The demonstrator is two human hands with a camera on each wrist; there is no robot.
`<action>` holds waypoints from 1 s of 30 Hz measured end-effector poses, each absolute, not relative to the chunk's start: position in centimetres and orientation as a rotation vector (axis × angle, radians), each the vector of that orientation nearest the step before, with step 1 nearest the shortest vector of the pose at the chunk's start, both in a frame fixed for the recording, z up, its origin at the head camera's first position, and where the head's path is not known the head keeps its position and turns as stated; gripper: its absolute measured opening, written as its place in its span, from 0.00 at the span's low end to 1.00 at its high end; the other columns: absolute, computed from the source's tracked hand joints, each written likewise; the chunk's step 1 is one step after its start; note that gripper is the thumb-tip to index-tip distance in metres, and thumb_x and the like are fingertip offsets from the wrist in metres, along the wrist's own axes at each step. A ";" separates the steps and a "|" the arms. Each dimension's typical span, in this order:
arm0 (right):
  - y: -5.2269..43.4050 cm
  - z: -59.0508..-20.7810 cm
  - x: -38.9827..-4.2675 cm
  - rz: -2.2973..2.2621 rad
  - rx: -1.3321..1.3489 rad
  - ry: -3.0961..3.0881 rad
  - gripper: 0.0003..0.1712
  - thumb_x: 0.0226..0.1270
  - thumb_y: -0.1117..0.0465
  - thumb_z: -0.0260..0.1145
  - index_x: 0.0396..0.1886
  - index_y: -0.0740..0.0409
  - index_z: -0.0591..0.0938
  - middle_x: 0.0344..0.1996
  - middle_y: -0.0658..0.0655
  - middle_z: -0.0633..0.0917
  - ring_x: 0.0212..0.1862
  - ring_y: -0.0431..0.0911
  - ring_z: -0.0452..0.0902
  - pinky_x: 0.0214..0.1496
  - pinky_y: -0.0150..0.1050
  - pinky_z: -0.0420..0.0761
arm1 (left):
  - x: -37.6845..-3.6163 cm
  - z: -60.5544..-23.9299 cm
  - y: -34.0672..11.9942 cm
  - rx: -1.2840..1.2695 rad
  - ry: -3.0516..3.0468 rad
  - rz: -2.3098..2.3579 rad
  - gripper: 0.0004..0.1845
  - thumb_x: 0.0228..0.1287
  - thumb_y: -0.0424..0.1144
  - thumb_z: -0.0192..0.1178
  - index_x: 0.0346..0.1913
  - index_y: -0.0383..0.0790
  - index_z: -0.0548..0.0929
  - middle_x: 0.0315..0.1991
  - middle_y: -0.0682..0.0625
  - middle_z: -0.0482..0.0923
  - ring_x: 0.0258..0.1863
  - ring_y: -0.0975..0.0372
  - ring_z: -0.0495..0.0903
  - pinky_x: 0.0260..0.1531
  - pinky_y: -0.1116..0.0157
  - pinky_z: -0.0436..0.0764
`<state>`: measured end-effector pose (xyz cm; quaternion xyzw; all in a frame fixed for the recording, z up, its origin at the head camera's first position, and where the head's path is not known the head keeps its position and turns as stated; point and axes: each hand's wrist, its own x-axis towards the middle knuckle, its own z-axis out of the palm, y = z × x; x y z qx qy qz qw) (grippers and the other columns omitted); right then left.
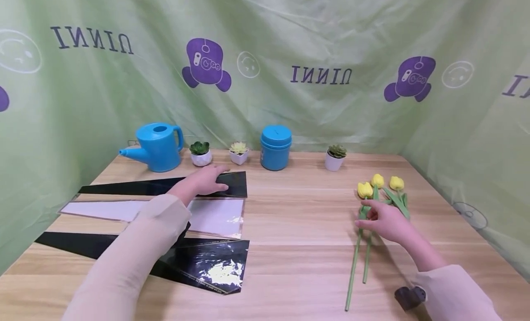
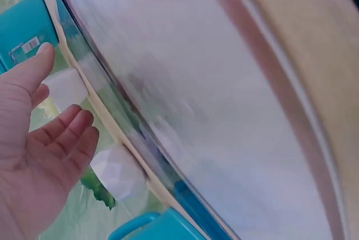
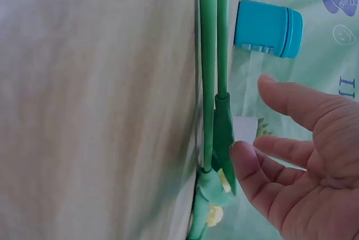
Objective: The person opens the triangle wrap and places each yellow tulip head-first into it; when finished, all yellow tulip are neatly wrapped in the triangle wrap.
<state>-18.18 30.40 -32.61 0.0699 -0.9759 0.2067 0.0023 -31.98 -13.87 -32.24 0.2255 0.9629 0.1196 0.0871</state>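
A creased green cloth, printed with purple figures and lettering, hangs behind and beside a worktop with pale, streaky wood grain. Three thin, tapering sheets lie on it: a smooth black sheet at the back, a white sheet with a clear, shiny border in the middle, and a glossy black wrapper in front, catching a bright glare. Their long axes run across the worktop, broad ends to the right. Along the back, a smooth blue watering can points its spout left; its inside is too dark to read. A round blue tub wears its lid, and three small white pots hold succulents. On the right lie yellow tulips with rounded heads and slim green stems; the heads point to the back, and the two clearly visible stems run toward the person, slanting slightly left. The left hand is above the back black sheet, fingers loosely extended. The right hand is over the stems, thumb and fingers apart and gently bent; whether it touches them I cannot tell
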 end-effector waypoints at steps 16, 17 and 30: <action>29.7 -33.8 -18.5 0.714 0.063 -3.112 0.33 0.52 0.54 0.70 0.53 0.72 0.73 0.22 0.53 0.75 0.24 0.44 0.68 0.25 0.37 0.67 | -32.8 -34.0 -13.2 0.672 2.767 0.445 0.32 0.61 0.43 0.61 0.64 0.33 0.64 0.64 0.35 0.63 0.64 0.44 0.62 0.62 0.49 0.60; 29.6 -33.8 -18.6 0.719 0.048 -3.111 0.33 0.52 0.54 0.70 0.52 0.72 0.73 0.22 0.53 0.75 0.23 0.44 0.68 0.25 0.37 0.67 | -32.8 -34.2 -13.3 0.652 2.764 0.465 0.31 0.61 0.43 0.61 0.64 0.33 0.65 0.63 0.35 0.64 0.63 0.45 0.64 0.61 0.49 0.62; 29.1 -34.3 -19.0 1.030 -0.163 -3.079 0.35 0.51 0.62 0.70 0.57 0.73 0.67 0.23 0.58 0.78 0.21 0.43 0.76 0.26 0.38 0.76 | -32.8 -34.4 -13.3 0.472 2.732 0.584 0.29 0.62 0.41 0.59 0.65 0.38 0.65 0.49 0.36 0.73 0.45 0.51 0.73 0.47 0.54 0.71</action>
